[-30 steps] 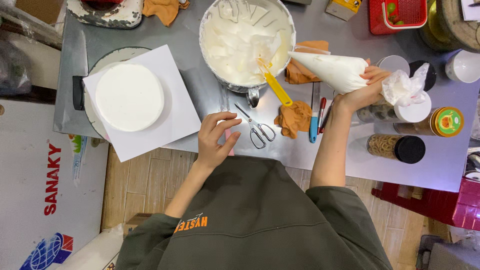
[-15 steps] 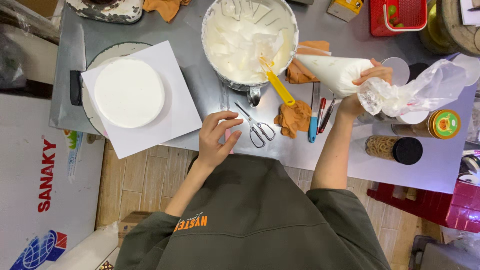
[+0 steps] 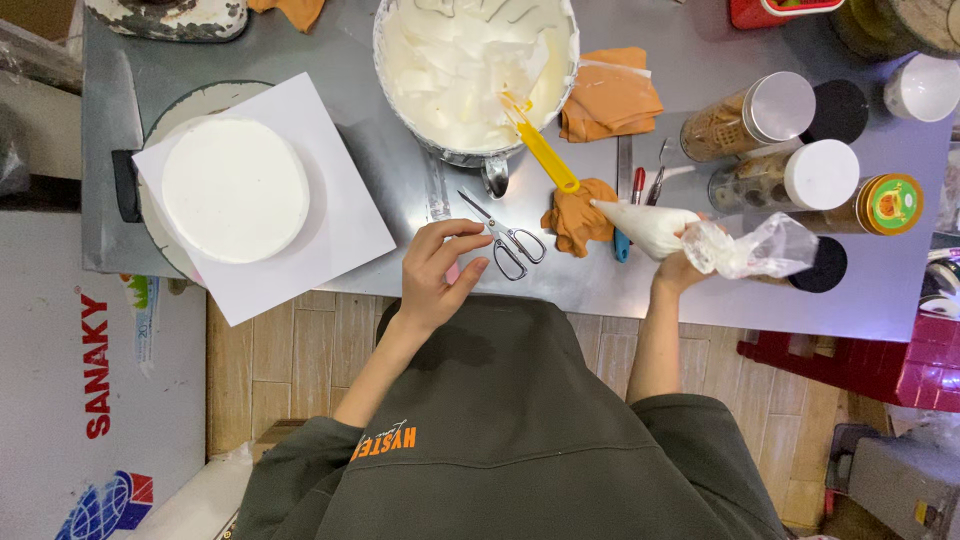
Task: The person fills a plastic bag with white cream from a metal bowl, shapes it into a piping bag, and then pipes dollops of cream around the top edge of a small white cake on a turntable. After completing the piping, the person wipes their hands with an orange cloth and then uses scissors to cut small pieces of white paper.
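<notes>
Holding a piping bag [image 3: 655, 225] in my right hand [image 3: 682, 265], I see it is white, soft and full of cream. It is shaped like a cone, and its thin tip points left, toward an orange cloth [image 3: 580, 215] on the grey metal surface [image 3: 400, 190]. The back end of the bag is clear, crinkly plastic, and it puffs out to the right of my fist. My right grip is pressed together around the bag where the cream ends. The bag hangs just above the near edge of the surface, right of the middle.

My left hand [image 3: 435, 275] holds nothing. Its fingers are curled loosely and spread a little, and the fingertips rest just beside the silver scissors [image 3: 505, 240], which lie flat and shut.

Farther away stands a big metal bowl [image 3: 475, 70] of white cream, with a yellow spatula [image 3: 535, 145] leaning out of it. To the left, a round white cake [image 3: 235, 190] sits on a white square sheet [image 3: 340, 230]. To the right, some jars [image 3: 765, 115] lie on their sides.
</notes>
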